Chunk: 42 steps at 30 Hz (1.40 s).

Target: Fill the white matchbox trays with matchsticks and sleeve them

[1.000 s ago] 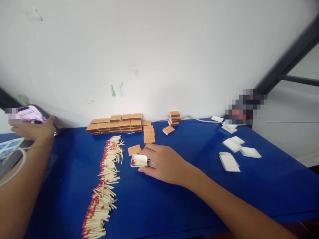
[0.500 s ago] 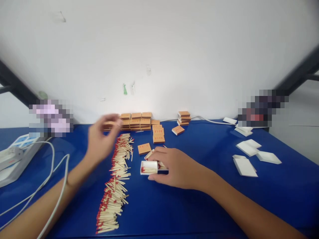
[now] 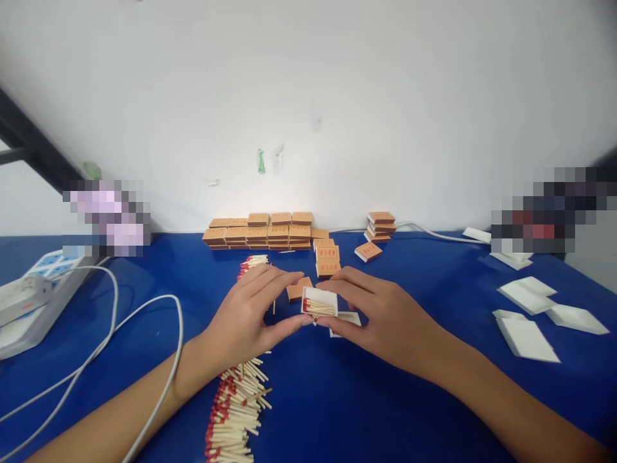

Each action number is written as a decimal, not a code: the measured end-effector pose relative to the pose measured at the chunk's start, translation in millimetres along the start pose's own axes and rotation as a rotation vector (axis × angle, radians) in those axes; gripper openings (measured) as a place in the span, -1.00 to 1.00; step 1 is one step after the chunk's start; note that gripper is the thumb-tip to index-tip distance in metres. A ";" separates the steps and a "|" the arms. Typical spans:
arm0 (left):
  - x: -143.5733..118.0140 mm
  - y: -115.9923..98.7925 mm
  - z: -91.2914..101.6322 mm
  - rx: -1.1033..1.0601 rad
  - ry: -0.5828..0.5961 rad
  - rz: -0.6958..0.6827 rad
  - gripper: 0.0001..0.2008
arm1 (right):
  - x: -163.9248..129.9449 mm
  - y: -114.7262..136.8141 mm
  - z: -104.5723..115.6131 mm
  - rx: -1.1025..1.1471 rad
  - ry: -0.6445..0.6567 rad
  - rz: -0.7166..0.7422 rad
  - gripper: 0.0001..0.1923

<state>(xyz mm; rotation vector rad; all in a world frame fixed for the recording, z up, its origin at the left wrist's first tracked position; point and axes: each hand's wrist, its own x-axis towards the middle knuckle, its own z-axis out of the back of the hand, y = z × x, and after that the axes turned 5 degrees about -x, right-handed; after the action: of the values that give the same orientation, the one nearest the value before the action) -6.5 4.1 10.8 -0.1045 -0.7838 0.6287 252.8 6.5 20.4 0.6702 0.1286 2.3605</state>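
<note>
- Nearest, a long heap of matches (image 3: 236, 402) runs from the table's front edge up under the left hand; bare blue table (image 3: 366, 405) lies open to its right.
- White cables (image 3: 144, 334) loop across the near left, toward a power strip (image 3: 29, 299).
- The left hand (image 3: 250, 315) and right hand (image 3: 380, 315) meet at mid-table, fingers curled narrow around a white tray (image 3: 319, 302) part-filled with matches, held between their fingertips.
- An orange sleeve (image 3: 297, 289) lies just behind the tray.
- Empty white trays (image 3: 527, 334) sit well apart at the right.
- Farthest, stacked matchboxes (image 3: 260, 230) line the wall edge.
</note>
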 end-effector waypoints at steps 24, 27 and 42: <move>-4.5 14.7 -6.0 0.058 -0.089 -0.058 -0.57 | 0.8 -27.7 29.3 0.045 0.411 -0.209 -0.85; -4.6 13.6 -6.4 0.036 -0.076 -0.055 -0.56 | -0.6 -25.0 22.4 0.046 0.400 -0.204 -0.88; -2.6 8.2 -6.0 0.018 -0.058 -0.066 -0.57 | -4.5 -23.4 15.3 0.083 0.408 -0.214 -0.76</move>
<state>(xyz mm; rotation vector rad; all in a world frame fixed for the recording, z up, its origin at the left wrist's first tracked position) -7.9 10.1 2.3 -0.0445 -0.8338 0.5781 277.0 20.4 25.6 0.1908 0.4551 2.2617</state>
